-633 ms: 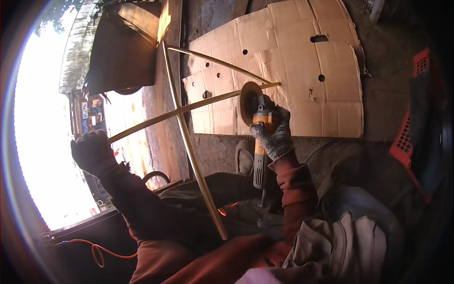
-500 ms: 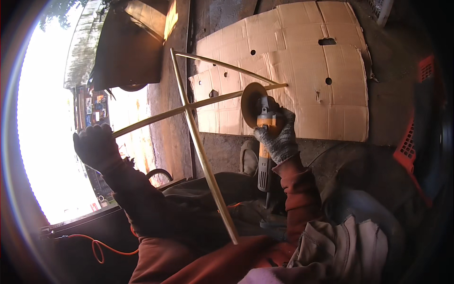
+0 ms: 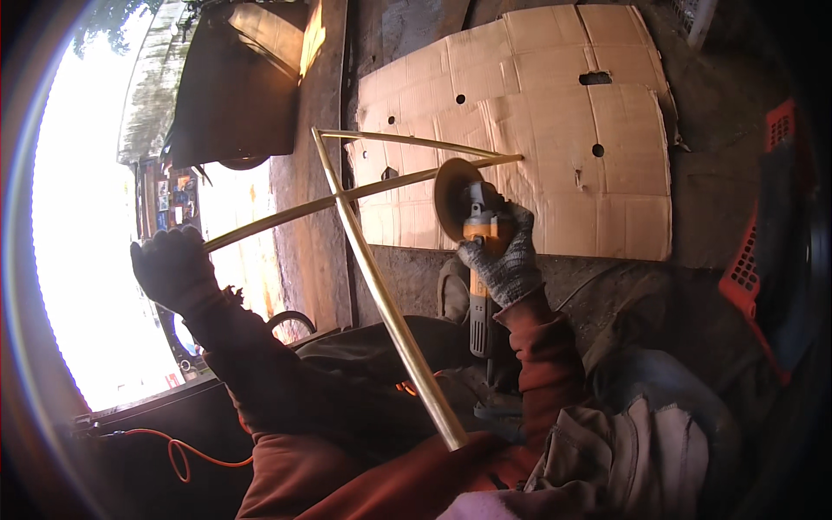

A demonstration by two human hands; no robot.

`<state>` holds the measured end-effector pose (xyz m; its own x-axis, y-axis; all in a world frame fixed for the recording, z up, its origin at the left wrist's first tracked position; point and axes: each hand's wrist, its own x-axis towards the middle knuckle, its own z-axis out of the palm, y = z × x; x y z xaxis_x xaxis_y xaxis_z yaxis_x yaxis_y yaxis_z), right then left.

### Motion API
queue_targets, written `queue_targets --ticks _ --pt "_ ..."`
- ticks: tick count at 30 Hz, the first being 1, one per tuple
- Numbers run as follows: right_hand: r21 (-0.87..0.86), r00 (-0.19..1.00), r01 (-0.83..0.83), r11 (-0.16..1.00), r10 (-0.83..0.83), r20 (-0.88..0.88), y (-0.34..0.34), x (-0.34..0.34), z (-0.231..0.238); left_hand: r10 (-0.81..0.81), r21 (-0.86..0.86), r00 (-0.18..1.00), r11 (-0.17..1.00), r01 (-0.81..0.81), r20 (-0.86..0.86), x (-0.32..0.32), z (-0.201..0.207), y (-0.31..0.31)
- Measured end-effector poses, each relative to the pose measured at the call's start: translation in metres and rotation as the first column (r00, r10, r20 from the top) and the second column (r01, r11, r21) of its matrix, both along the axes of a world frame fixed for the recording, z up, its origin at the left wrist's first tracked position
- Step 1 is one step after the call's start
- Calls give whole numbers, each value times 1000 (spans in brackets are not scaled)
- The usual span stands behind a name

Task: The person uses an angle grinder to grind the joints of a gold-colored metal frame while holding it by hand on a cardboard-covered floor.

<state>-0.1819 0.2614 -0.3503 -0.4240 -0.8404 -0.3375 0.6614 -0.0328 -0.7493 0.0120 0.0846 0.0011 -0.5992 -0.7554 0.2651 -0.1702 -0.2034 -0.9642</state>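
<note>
Two brass-coloured tubes cross and are joined with a third into a metal tube frame (image 3: 374, 279). At its left end, my gloved left hand (image 3: 176, 270) is closed around the crossing tube. My right hand (image 3: 505, 260), in a grey knitted glove, grips the yellow and grey body of an angle grinder (image 3: 479, 299). The grinder's round brown disc (image 3: 452, 199) faces the frame near the far right end of the held tube; whether it touches the metal I cannot tell. The frame's long tube slants down toward my lap, its near end over my red sleeve and clothing.
A flattened cardboard sheet (image 3: 563, 208) with several holes lies on the floor beyond the grinder. Red plastic crates (image 3: 747, 260) stand at the right. An orange cable (image 3: 178, 451) curls at the lower left, and a dark panel (image 3: 234, 104) rises at the upper left.
The tube frame has rolled about the held tube: its far corner has dropped lower in view and its near end has swung right. The grinder has shifted slightly left and down.
</note>
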Motion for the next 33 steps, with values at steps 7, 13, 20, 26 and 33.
queue_targets --ticks 7,13,20,26,33 --pt "-79 903 -39 996 1 -429 -3 4 48 -1 29 1000 1000 1 -19 4 -6 3" --pt "151 989 141 978 -131 -74 -2 -7 -33 30 32 998 999 -29 -47 7 -5 -8" --pt "-44 949 56 997 -67 -307 -4 17 5 122 -25 989 992 -124 -90 7 -7 -6" --pt "9 950 -4 1000 6 -313 -11 14 14 0 134 985 991 23 -172 42 -13 -13" --pt "0 989 64 998 -63 -134 -7 3 3 49 73 996 996 -44 -70 26 -4 -22"
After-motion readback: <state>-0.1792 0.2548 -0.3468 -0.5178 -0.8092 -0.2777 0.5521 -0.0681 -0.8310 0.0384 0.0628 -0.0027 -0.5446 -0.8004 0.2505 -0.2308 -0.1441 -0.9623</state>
